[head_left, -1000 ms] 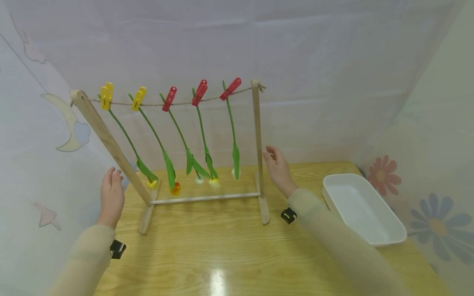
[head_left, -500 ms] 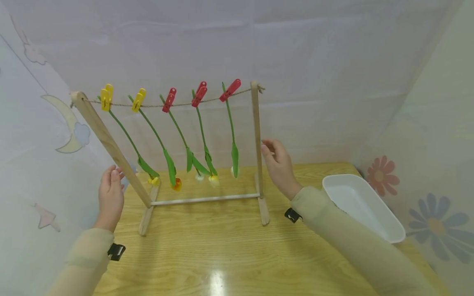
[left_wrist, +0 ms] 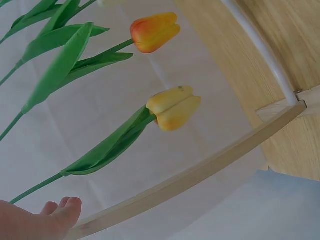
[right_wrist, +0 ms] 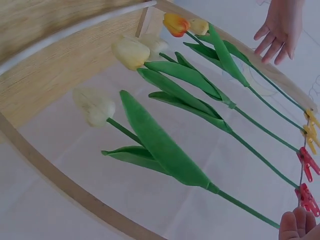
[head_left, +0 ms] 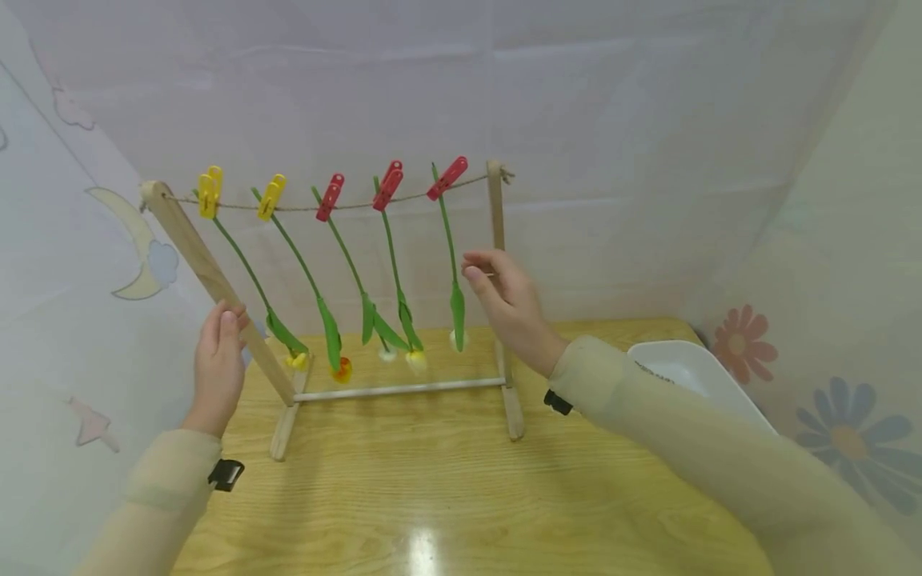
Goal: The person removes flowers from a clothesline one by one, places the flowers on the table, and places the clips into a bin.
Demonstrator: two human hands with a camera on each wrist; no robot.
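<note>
Several tulips hang upside down from a cord [head_left: 360, 206] on a wooden stand. Red clothespins [head_left: 447, 178] grip the stems at the middle and right, yellow clothespins [head_left: 210, 192] those at the left. My right hand [head_left: 517, 308], fingers loosely bent, is just right of the rightmost tulip [head_left: 457, 310], with a small gap to its stem; it covers part of the right post [head_left: 496, 208]. Its white bloom [right_wrist: 93, 106] shows in the right wrist view. Beside the left post [head_left: 205, 272] is my left hand [head_left: 218, 364], its fingertips overlapping the post; contact is unclear. Neither hand holds anything.
On the wooden table [head_left: 389, 472], a white crossbar [head_left: 399, 390] joins the stand's feet. A white basin [head_left: 691, 368] sits at the right, partly behind the right sleeve. Patterned cloth walls [head_left: 612, 160] enclose the back and sides.
My right hand has moved left from outside the right post to near the rightmost tulip's stem. The left hand has risen slightly toward the left post. The tulips hang much as before.
</note>
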